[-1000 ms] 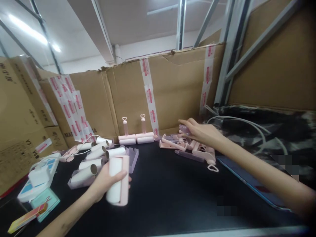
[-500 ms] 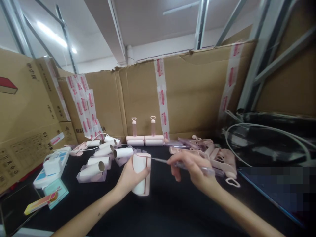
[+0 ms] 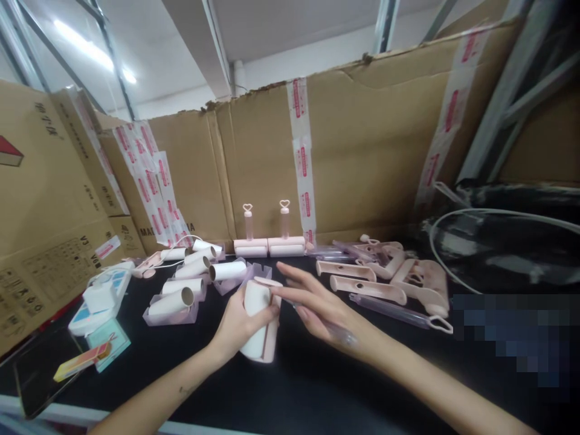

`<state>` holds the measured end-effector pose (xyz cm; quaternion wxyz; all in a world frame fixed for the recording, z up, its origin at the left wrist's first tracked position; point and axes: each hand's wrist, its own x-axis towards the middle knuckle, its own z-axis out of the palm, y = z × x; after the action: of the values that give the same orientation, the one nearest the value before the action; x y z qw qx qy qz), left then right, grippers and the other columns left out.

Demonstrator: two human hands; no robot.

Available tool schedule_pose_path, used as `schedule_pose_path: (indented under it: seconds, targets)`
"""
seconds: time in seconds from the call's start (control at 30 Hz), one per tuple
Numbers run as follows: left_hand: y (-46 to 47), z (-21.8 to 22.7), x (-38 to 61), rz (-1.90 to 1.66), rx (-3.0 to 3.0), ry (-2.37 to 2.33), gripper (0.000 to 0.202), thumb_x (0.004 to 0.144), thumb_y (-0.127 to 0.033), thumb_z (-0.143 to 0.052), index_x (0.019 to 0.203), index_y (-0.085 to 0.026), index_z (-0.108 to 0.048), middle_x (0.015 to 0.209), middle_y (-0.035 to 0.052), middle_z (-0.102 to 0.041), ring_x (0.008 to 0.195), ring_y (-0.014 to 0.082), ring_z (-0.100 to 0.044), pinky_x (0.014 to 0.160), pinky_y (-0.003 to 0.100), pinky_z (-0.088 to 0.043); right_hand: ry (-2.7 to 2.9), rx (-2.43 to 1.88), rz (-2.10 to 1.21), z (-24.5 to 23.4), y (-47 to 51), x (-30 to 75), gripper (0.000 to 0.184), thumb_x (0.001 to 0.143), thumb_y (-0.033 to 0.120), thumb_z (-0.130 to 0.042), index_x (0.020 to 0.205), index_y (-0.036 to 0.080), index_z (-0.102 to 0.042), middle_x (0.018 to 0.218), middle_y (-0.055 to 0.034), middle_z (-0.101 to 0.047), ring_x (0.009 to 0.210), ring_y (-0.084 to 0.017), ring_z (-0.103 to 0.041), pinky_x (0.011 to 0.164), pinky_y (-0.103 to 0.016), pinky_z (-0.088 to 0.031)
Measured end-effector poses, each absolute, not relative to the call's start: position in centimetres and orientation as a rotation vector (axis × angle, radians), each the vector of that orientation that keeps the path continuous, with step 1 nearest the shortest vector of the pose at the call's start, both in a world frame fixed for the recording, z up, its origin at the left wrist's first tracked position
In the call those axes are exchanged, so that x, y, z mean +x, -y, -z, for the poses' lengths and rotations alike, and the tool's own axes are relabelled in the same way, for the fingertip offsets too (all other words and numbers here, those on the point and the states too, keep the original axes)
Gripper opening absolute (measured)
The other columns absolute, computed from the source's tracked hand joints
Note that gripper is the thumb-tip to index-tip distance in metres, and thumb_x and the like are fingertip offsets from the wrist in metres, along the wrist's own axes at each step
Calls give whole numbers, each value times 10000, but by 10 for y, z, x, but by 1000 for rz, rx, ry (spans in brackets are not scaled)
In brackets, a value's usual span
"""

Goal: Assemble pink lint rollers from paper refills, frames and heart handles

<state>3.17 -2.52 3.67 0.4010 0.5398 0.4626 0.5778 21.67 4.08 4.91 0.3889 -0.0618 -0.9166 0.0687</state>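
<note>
My left hand [image 3: 242, 323] is wrapped round a lint roller, a white roll [image 3: 256, 305] with a pale pink cover [image 3: 270, 338] along its right side. The roller stands nearly upright, and its pink end piece sits tilted on top. My right hand [image 3: 312, 296] keeps a screwdriver with a clear handle [image 3: 342, 332] tucked under the palm; its shaft is mostly hidden. Stretched forward, the right fingers reach the pink end piece, with a fingertip at its right edge.
Left lie several white rolls [image 3: 170, 302] in clear lilac covers. Two pink lint rollers with heart-loop handles [image 3: 285, 244] stand against the cardboard wall [image 3: 380, 139]. Pink shells [image 3: 369, 289] and clear handles [image 3: 394, 310] lie right. A power strip [image 3: 102, 302], box cutter [image 3: 81, 361] and phone [image 3: 45, 371] sit left.
The screwdriver's shaft has left the roller's top and swung down under my right hand. My right fingers have straightened and moved left onto the end piece, which now tilts up. The view has shifted slightly.
</note>
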Motion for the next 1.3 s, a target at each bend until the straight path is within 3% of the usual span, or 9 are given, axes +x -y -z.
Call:
schedule_pose_path:
  seconds: [0.1,0.2,0.37,0.6,0.77,0.9,1.07,1.2,1.3]
  targets:
    - [14,-40,36,-1591,1109,-1056,278,690,-294,-724,862,-138,-571,753,26,-639,651,145,-606,601,242,-492,2437,-151,-23,-40,-52,217,572,843,54,-436,1370,274,-407,1539,-94,-150,1354,-247,-296,938,-300,-462]
    - [-9,-50,43,-1618,987,-963,299,633,-268,-767,827,-126,-588,719,31,-651,631,147,-613,582,237,-497,2409,-180,174,-36,-68,219,628,817,3,-413,1390,257,-371,1552,-108,-37,1395,-264,-159,999,-384,-409]
    - [-68,-77,72,-1641,903,-844,269,713,-341,-676,843,-126,-582,809,88,-681,749,192,-661,682,301,-535,2235,-386,301,-44,-115,241,408,850,65,-383,1208,192,-530,1506,-151,-230,1390,-255,-193,1046,-477,-340]
    - [-97,-85,105,-1714,992,-849,278,688,-347,-689,766,-144,-516,634,1,-584,579,118,-602,607,248,-516,1859,-780,209,-58,-167,302,235,863,222,-394,969,174,-598,1294,-190,-487,1240,-330,-434,987,-573,-359]
    - [-72,-65,79,-1656,1267,-963,424,684,-468,-682,921,-157,-518,662,-5,-569,565,142,-585,573,299,-516,1779,-766,101,-69,-142,288,278,926,319,-348,990,194,-587,1008,-111,-612,1010,-244,-571,908,-439,-444]
    - [-61,-57,47,-1741,1486,-1188,456,707,-374,-676,1068,-195,-462,894,36,-607,820,179,-613,789,325,-484,1814,-690,-84,-94,-106,250,403,969,342,-229,885,216,-602,884,-56,-585,866,-184,-589,829,-348,-467]
    - [-56,-62,25,-1694,1794,-1396,342,704,-293,-667,992,-213,-501,954,34,-609,947,218,-581,883,342,-421,2090,-569,-99,-126,-87,200,290,920,306,-342,1027,176,-578,1012,-88,-598,936,-189,-584,819,-314,-445]
    - [-57,-64,15,-1644,1918,-1479,336,727,-307,-624,1015,-213,-478,957,47,-608,919,237,-587,828,355,-437,2335,-671,-47,-137,-90,174,256,787,396,-567,900,181,-647,922,-72,-656,842,-214,-618,709,-297,-442]
    - [-59,-62,6,-1643,1955,-1519,351,730,-310,-609,1035,-210,-469,973,64,-599,926,261,-582,824,379,-432,2400,-769,-46,-141,-91,164,275,731,389,-608,923,198,-654,922,-52,-678,836,-207,-626,680,-273,-431]
